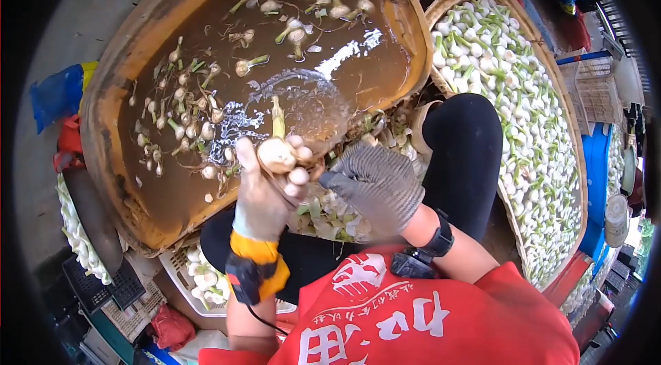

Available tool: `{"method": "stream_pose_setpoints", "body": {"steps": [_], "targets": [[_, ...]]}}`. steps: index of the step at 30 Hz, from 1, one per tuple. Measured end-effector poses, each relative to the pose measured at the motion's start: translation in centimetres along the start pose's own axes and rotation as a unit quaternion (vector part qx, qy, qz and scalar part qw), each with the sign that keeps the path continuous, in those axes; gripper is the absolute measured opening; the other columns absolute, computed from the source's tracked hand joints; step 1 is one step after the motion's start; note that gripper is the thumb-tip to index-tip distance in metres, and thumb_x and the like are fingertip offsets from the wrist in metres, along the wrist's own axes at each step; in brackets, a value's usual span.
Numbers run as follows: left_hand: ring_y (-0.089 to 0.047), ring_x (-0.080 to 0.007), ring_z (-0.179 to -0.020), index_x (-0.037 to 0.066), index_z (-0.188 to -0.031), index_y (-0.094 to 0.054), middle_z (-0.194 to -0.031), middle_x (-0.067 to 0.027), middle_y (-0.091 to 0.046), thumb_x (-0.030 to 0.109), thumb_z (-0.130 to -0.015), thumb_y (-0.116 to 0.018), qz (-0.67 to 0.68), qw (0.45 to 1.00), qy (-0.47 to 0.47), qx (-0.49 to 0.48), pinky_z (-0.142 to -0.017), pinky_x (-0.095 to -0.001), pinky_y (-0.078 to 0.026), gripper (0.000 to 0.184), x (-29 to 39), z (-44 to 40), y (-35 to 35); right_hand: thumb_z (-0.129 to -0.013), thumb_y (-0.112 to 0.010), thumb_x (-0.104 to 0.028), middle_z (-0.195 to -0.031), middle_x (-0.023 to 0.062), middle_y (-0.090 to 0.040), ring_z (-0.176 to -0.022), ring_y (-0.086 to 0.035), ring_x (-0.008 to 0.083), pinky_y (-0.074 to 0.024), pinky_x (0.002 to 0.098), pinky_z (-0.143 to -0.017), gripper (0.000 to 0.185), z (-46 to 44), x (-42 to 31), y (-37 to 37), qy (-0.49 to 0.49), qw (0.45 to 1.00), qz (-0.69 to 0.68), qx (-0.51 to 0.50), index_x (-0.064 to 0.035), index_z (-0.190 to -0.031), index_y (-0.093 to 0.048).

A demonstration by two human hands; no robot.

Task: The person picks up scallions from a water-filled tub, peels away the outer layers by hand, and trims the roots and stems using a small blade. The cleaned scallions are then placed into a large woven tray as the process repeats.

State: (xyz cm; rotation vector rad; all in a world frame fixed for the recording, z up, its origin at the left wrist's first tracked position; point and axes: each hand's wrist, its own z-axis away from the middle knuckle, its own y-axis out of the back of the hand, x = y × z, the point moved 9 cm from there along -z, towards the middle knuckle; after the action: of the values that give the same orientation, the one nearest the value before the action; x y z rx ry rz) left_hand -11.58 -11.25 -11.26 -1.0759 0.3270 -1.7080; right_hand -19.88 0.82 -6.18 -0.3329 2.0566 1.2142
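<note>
My left hand [265,196], in a pale glove with a yellow cuff, is closed around a garlic bulb [277,155]. The bulb's short green-yellow stem points up, away from me. Close to its right, my right hand [375,186] wears a grey knit glove and is curled closed. Whatever its fingers may hold is hidden. Both hands are just past the near rim of a large orange-brown tub [193,224] of murky water, where several unpeeled garlic bulbs [182,113] float. Ripples spread over the water beyond my left hand.
Peeled skins and stem scraps [337,217] lie below my hands, between my legs. On the right stands a long woven basket [513,227] full of white garlic. A white crate [182,268] with garlic sits at lower left. Blue tubs [595,179] and stacked baskets line the far right.
</note>
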Motion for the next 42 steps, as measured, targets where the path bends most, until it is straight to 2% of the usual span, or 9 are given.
{"method": "stream_pose_setpoints", "body": {"steps": [6,9,13,15,17,31,34,37,42], "targets": [[-0.061,-0.0169,-0.083,0.007,-0.114,-0.06,-0.104,-0.0053,-0.066,0.062,-0.095,-0.046,0.121,0.991,-0.048,-0.013,-0.066,-0.0265,-0.049,0.06,-4.6,3.7,-1.6,-0.089,-0.057,-0.027,-0.102,0.0057,-0.068,-0.083,-0.065,0.0263,-0.0519,0.0413,-0.072,0.027,0.5,-3.3,2.9,0.026,0.999,-0.004,0.041,-0.0144,-0.109,-0.068],[-0.062,-0.0168,-0.084,0.007,-0.11,-0.062,-0.102,-0.0048,-0.067,0.057,-0.096,-0.049,0.103,0.993,-0.063,0.0,-0.068,-0.0283,-0.049,0.054,-5.4,4.6,-2.2,-0.079,-0.068,-0.025,-0.098,-0.0028,-0.07,-0.08,-0.066,0.0188,-0.0504,0.0353,-0.063,0.027,1.2,-5.2,3.8,0.06,0.993,0.103,0.026,-0.0208,-0.106,-0.073],[-0.056,-0.0145,-0.078,0.009,-0.096,-0.059,-0.089,-0.0008,-0.061,0.045,-0.1,-0.05,0.066,0.995,-0.07,0.026,-0.066,-0.0284,-0.044,0.037,-5.6,5.7,-3.5,-0.08,-0.067,-0.026,-0.093,-0.0024,-0.069,-0.077,-0.065,0.0198,-0.049,0.0368,-0.061,0.018,1.8,-5.9,3.5,0.051,0.993,0.108,0.01,-0.0184,-0.095,-0.072],[-0.053,-0.0138,-0.074,0.01,-0.089,-0.056,-0.083,0.0003,-0.057,0.042,-0.102,-0.049,0.05,0.995,-0.085,0.034,-0.065,-0.0286,-0.042,0.035,-5.5,6.2,-3.4,-0.083,-0.065,-0.028,-0.088,0.0003,-0.065,-0.076,-0.063,0.0218,-0.0478,0.0391,-0.061,0.013,2.0,-5.2,1.4,-0.003,0.984,0.148,-0.099,-0.016,-0.087,-0.066],[-0.045,-0.0131,-0.068,0.011,-0.082,-0.048,-0.076,0.0015,-0.048,0.036,-0.103,-0.048,0.011,0.994,-0.107,0.003,-0.064,-0.0288,-0.038,0.033,-5.1,6.5,-3.6,-0.084,-0.065,-0.029,-0.086,0.0019,-0.063,-0.076,-0.062,0.0231,-0.0473,0.0403,-0.062,0.014,2.7,-5.9,1.6,0.017,0.99,0.128,-0.054,-0.0154,-0.087,-0.064],[-0.043,-0.0076,-0.059,0.007,-0.092,-0.054,-0.072,0.002,-0.05,0.039,-0.101,-0.051,-0.109,0.969,-0.2,0.095,-0.053,-0.0233,-0.033,0.033,-4.5,8.4,-1.7,-0.079,-0.067,-0.028,-0.079,0.0062,-0.061,-0.067,-0.06,0.0269,-0.0462,0.0425,-0.058,0.017,3.9,-8.3,0.9,0.071,0.989,0.129,-0.016,-0.0148,-0.088,-0.064],[-0.044,-0.0074,-0.061,0.006,-0.094,-0.054,-0.073,0.0019,-0.049,0.037,-0.101,-0.051,-0.161,0.965,-0.187,0.091,-0.054,-0.0232,-0.035,0.032,-4.2,8.8,-1.8,-0.076,-0.069,-0.026,-0.075,0.0078,-0.061,-0.065,-0.06,0.0284,-0.0468,0.0433,-0.057,0.014,3.4,-7.6,1.2,-0.001,0.992,0.124,-0.011,-0.0137,-0.082,-0.064],[-0.046,-0.0098,-0.063,0.004,-0.094,-0.054,-0.074,-0.0004,-0.052,0.035,-0.101,-0.05,-0.125,0.985,-0.098,0.065,-0.057,-0.024,-0.037,0.031,-5.2,10.1,-2.4,-0.076,-0.068,-0.023,-0.075,0.0092,-0.061,-0.067,-0.063,0.0291,-0.0492,0.0429,-0.06,0.011,2.6,-7.6,3.9,-0.025,0.998,0.047,0.032,-0.0125,-0.077,-0.064],[-0.05,-0.0179,-0.066,-0.003,-0.122,-0.054,-0.092,-0.0119,-0.062,0.044,-0.103,-0.037,-0.033,0.998,-0.025,-0.038,-0.058,-0.0268,-0.04,0.053,-6.6,12.1,-3.8,-0.082,-0.063,-0.023,-0.075,0.0096,-0.064,-0.069,-0.065,0.0296,-0.0537,0.04,-0.063,0.012,-0.6,-1.7,13.9,-0.121,0.941,0.1,0.299,-0.0121,-0.082,-0.067]]}}
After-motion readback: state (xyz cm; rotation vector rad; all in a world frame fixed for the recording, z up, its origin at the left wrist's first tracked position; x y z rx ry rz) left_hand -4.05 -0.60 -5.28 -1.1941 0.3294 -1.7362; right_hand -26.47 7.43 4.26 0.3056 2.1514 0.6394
